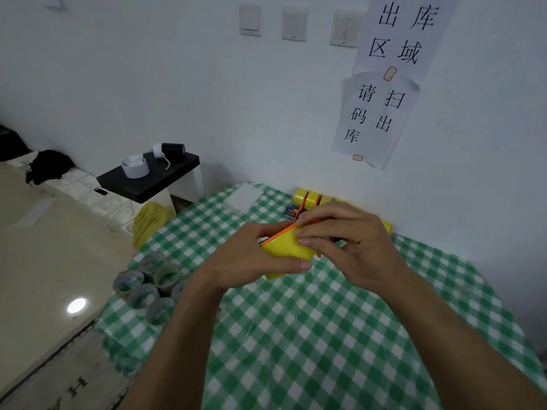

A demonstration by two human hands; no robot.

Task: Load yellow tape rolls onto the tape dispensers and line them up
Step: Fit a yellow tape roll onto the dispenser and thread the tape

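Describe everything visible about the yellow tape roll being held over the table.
The yellow tape roll looks glossy and plastic, tilted, held above the green checked tablecloth. An orange dispenser frame runs along its upper edge. The left hand grips it from below, thumb along its lower side; the right hand curls its fingers onto the upper right. Core and far side are hidden.

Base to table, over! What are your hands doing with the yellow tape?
Left grip holds yellow tape roll. Right grip on its top edge. Loaded dispensers by wall, nothing blocking.
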